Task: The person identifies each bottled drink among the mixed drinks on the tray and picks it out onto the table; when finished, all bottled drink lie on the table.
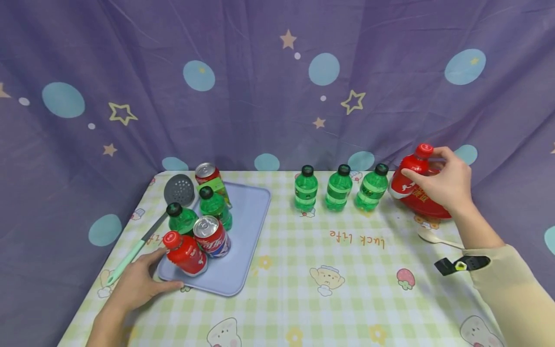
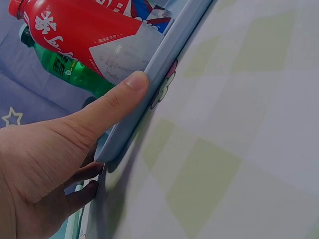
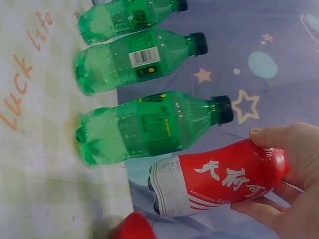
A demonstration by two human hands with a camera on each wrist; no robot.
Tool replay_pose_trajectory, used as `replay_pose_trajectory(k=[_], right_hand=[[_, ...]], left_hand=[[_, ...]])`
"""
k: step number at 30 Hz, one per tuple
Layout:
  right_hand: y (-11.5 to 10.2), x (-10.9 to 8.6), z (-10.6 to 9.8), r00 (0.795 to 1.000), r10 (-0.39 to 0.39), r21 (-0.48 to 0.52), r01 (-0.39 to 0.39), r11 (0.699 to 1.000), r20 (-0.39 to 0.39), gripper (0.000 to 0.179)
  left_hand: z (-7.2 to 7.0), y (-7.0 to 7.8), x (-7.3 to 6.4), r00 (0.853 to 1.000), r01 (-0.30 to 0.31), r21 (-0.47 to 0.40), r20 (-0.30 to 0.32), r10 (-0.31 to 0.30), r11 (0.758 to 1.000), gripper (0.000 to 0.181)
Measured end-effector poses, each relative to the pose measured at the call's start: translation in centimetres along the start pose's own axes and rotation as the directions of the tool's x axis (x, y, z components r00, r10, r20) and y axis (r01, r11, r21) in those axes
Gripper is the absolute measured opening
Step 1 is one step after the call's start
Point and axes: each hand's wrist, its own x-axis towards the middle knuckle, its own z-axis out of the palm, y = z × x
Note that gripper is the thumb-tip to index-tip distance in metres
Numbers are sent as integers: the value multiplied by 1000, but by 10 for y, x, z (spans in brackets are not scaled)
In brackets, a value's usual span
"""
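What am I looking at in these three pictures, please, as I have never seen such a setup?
There is no robot here; a person works bare-handed. The wide picture comes from a camera on the head, looking forward and down; the others come from one camera on each wrist. On the checked tablecloth, a blue tray bears, among other things, a can, two green bottles and a red bottle. A perforated ladle lies beside it, and three more green bottles stand in a row. The left hand holds the tray's corner; the right hand holds a second red bottle, tilted.

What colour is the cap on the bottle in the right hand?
Red. The cap shows best in the head view.
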Motion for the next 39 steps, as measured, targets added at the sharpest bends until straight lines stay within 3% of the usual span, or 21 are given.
replay_pose_trajectory(k=[17,39], right_hand=[[20,0,28,998,-28,-10,28,1000,52,67],[33,-3,39,994,-57,-31,61,998,95,68]], left_hand=[[1,1,0,1000,6,-18,9,-6,1000,117],[1,-2,1,1000,7,-13,10,-7,1000,117]])
